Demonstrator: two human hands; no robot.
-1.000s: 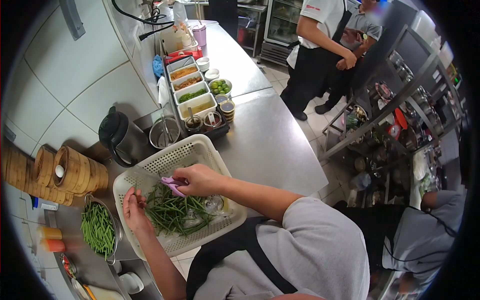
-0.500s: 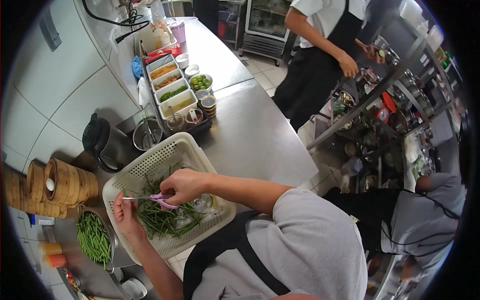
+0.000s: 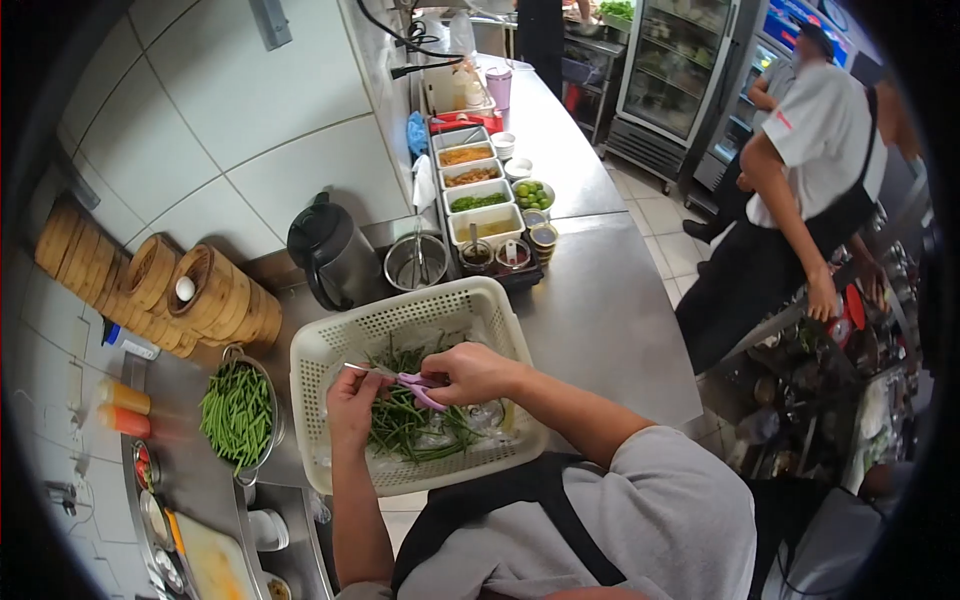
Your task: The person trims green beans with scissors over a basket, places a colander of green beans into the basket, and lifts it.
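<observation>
My right hand [image 3: 473, 373] is closed round the purple handles of a pair of scissors [image 3: 424, 391], blades pointing left. At the blades, the fingers of my left hand [image 3: 352, 402] are pinched together; whatever lies between them is too small to make out. Both hands are over a cream perforated plastic basket [image 3: 310, 345]. Inside it, long green beans [image 3: 430, 432] lie loose on clear plastic. To the left, a metal colander [image 3: 274, 430] holds a heap of cut green beans [image 3: 236, 412].
Behind the basket stand a dark jug [image 3: 330, 250], a metal pot [image 3: 416, 262] and a rack of ingredient tubs [image 3: 480, 200]. Bamboo steamers [image 3: 225, 300] line the wall at left. A cutting board [image 3: 215, 562] lies lower left. A co-worker [image 3: 800, 190] stands beyond the counter.
The view has swung left, so the basket and counter appear further right. My left fingers have drawn together by the scissors. The co-worker across the counter has shifted posture.
</observation>
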